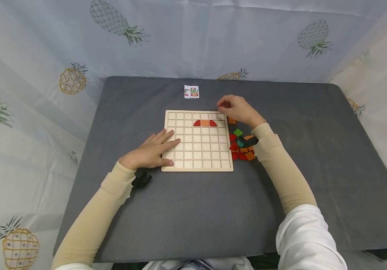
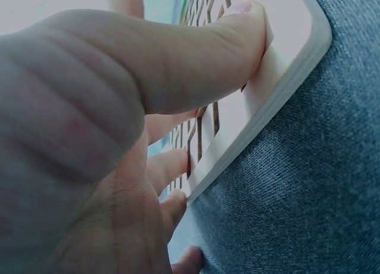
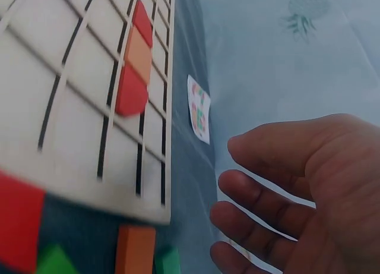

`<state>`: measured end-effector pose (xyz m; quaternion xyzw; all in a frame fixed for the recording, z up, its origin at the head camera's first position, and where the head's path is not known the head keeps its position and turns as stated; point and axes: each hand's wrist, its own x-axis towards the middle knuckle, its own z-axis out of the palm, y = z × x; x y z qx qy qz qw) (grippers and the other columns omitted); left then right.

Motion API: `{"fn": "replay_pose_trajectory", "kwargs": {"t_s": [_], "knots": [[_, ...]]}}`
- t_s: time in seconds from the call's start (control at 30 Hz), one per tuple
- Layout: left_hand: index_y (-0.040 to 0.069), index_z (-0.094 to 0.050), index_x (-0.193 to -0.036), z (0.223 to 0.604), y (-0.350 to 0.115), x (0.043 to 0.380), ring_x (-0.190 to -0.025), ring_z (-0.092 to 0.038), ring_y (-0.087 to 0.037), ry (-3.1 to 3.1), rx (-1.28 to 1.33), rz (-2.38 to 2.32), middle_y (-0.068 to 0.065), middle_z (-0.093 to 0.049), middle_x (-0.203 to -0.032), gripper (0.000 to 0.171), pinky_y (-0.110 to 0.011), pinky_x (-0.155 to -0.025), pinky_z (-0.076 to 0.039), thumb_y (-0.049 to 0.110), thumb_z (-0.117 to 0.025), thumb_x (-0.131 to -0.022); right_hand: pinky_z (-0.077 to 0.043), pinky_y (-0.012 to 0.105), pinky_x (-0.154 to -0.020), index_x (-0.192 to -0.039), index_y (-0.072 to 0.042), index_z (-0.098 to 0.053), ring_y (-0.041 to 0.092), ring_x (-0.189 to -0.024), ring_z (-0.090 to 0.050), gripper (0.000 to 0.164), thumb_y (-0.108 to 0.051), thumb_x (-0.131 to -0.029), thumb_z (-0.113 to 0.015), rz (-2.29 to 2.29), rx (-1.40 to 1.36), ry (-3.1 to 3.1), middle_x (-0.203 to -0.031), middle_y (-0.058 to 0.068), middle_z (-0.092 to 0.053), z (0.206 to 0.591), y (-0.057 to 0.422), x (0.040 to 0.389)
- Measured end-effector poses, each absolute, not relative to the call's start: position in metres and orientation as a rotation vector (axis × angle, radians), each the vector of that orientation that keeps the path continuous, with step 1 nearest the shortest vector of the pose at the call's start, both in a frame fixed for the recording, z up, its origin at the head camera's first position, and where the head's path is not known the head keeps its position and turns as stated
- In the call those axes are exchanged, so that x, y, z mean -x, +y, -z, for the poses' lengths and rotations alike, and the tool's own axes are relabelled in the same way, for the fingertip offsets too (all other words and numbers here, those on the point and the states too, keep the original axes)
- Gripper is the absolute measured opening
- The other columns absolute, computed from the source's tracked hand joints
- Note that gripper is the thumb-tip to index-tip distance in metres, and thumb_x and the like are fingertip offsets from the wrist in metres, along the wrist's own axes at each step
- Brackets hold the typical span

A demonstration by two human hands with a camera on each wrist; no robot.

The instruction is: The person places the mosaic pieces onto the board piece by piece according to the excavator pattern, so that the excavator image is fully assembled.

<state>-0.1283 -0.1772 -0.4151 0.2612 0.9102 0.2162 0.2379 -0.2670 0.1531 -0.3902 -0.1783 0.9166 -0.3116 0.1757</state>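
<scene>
A pale wooden grid board lies on the table. In its upper rows an orange square piece sits between two red rounded pieces, the left red piece and the right red piece. My left hand rests with spread fingers on the board's left edge; its thumb touches the rim in the left wrist view. Above the board's top right corner hovers my right hand, its fingers loosely bent. The right wrist view shows nothing between those fingers.
Beside the board's right edge lies a loose pile of red, orange and green pieces, partly under the right wrist's black camera. A small printed pattern card lies beyond the board on the grey tabletop. A pineapple-print curtain hangs behind.
</scene>
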Motion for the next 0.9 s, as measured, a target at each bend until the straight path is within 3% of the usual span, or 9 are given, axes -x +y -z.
{"fn": "replay_pose_trajectory", "kwargs": {"t_s": [0.3, 0.53, 0.9], "knots": [[0.016, -0.033, -0.16, 0.414, -0.176, 0.127, -0.159, -0.001, -0.038, 2.505, -0.738, -0.585, -0.016, -0.01, -0.171, 0.078, -0.065, -0.125, -0.008, 0.033, -0.071, -0.094, -0.049, 0.053, -0.1, -0.138, -0.004, -0.057, 0.034, -0.118, -0.056, 0.039, -0.024, -0.105, -0.054, 0.84, 0.372, 2.656, -0.133, 0.017, -0.059, 0.382, 0.196, 0.263], [0.016, -0.032, -0.16, 0.414, -0.178, 0.127, -0.159, 0.0, -0.039, 2.506, -0.719, -0.59, -0.016, -0.01, -0.171, 0.077, -0.065, -0.125, -0.007, 0.032, -0.071, -0.095, -0.047, 0.059, -0.106, -0.146, 0.0, -0.05, 0.041, -0.129, -0.051, 0.048, -0.021, -0.103, -0.055, 0.729, 0.317, 2.701, -0.146, 0.024, -0.048, 0.389, 0.214, 0.269], [0.017, -0.033, -0.16, 0.414, -0.176, 0.126, -0.159, -0.001, -0.038, 2.508, -0.712, -0.594, -0.015, -0.01, -0.171, 0.078, -0.065, -0.125, -0.007, 0.032, -0.071, -0.094, -0.037, 0.065, -0.112, -0.148, 0.003, -0.048, 0.049, -0.135, -0.043, 0.056, -0.025, -0.101, -0.06, 0.376, 0.218, 2.799, -0.148, 0.03, -0.045, 0.407, 0.218, 0.273]]}}
